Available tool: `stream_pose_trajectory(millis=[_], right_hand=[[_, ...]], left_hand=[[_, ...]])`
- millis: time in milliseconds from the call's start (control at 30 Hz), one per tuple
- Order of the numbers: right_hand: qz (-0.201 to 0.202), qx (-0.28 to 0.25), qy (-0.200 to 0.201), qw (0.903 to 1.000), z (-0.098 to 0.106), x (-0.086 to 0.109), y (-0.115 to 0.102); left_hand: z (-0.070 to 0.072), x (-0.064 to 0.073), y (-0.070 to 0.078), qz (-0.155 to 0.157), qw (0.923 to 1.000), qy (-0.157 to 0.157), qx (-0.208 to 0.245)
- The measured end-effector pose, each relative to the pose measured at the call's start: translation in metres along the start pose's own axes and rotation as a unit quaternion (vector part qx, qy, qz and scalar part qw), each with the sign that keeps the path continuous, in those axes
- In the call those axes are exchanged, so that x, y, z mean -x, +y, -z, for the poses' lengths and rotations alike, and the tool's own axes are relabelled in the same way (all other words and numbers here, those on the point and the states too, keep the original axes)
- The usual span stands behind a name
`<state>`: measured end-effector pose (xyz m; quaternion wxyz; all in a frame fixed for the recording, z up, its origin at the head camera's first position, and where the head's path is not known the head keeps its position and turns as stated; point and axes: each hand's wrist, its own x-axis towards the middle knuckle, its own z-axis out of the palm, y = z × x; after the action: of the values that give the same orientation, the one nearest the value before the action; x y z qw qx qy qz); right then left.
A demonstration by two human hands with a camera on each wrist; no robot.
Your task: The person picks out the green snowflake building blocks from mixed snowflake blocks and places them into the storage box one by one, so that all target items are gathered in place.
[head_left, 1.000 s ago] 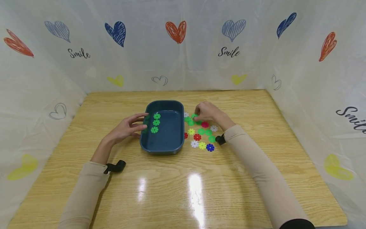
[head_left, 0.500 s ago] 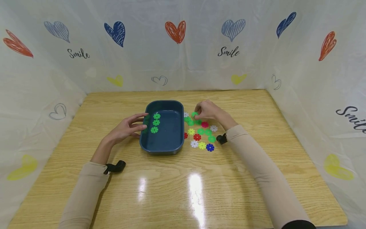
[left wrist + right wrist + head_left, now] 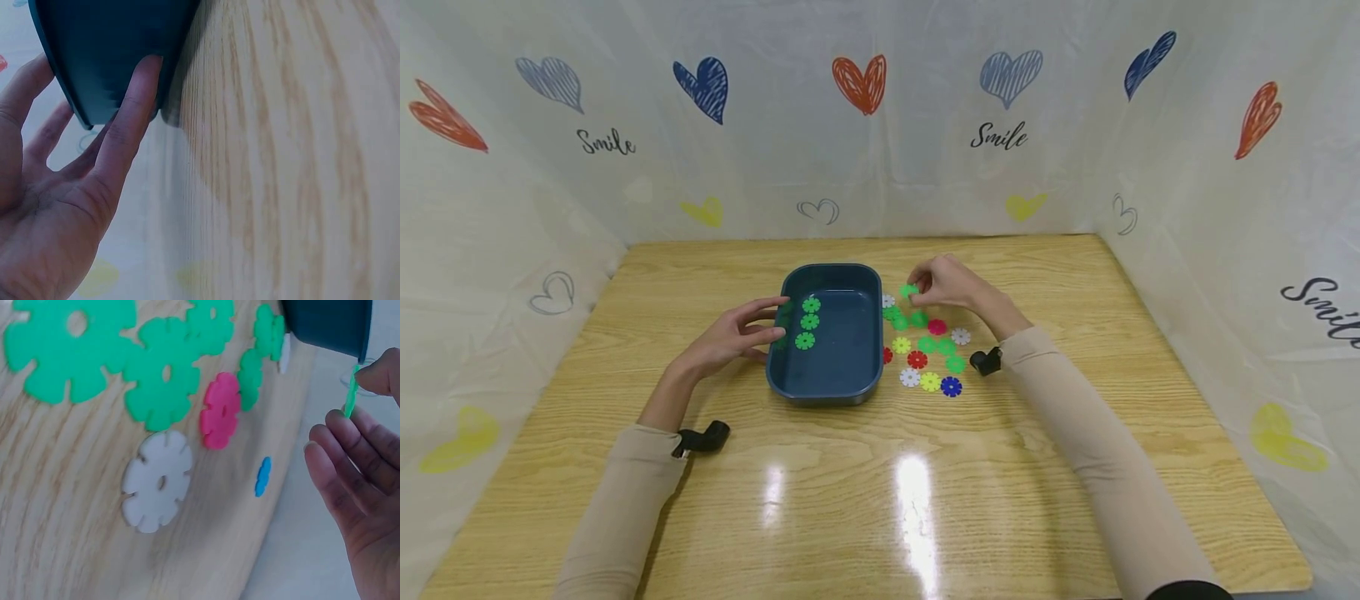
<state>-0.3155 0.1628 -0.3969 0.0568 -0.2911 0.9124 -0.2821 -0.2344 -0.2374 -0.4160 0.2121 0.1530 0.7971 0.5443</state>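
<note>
In the head view my right hand [image 3: 951, 282] pinches a green notched plastic disc [image 3: 909, 291], a snowflake-shaped building piece, between thumb and fingertips above the table. The right wrist view shows that disc [image 3: 351, 394] edge-on, with the other fingers spread loosely. My left hand [image 3: 728, 340] rests spread against the left side of a dark blue rectangular tray [image 3: 835, 392]. Seen from the left wrist, its fingers [image 3: 134, 103] lie nearly straight along the tray's outer wall [image 3: 106, 50]. A short column of green discs [image 3: 809, 321] lies inside the tray, towards its left.
Right of the tray, loose discs lie scattered on the wooden table [image 3: 820, 500]: several green [image 3: 946, 346], plus red [image 3: 917, 359], pink [image 3: 937, 327], yellow [image 3: 930, 382], white [image 3: 910, 377] and dark blue [image 3: 951, 386]. The right wrist view also has a light blue disc [image 3: 263, 477]. A printed curtain [image 3: 917, 183] surrounds the table.
My right hand has lifted the green disc from among the others and moved slightly up and away from me. The left hand and tray stay put.
</note>
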Motion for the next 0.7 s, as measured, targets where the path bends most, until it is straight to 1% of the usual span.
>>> stream_pose_trajectory(millis=[100, 267, 533, 700], right_hand=[[0.014, -0.013, 0.012, 0.9997, 0.003, 0.0, -0.002], [0.03, -0.03, 0.013, 0.999, 0.01, 0.001, -0.013], [0.046, -0.02, 0.013, 0.9987, 0.015, -0.001, -0.03], [0.068, -0.021, 0.022, 0.9972, 0.015, -0.004, -0.04]], left_hand=[[0.0, 0.0, -0.001, 0.0, 1.0, 0.0, 0.0], [-0.001, 0.0, 0.0, 0.001, 1.0, 0.002, 0.0], [-0.001, 0.0, 0.0, 0.003, 1.0, 0.003, -0.002], [0.0, 0.0, -0.001, 0.004, 1.0, 0.003, -0.004]])
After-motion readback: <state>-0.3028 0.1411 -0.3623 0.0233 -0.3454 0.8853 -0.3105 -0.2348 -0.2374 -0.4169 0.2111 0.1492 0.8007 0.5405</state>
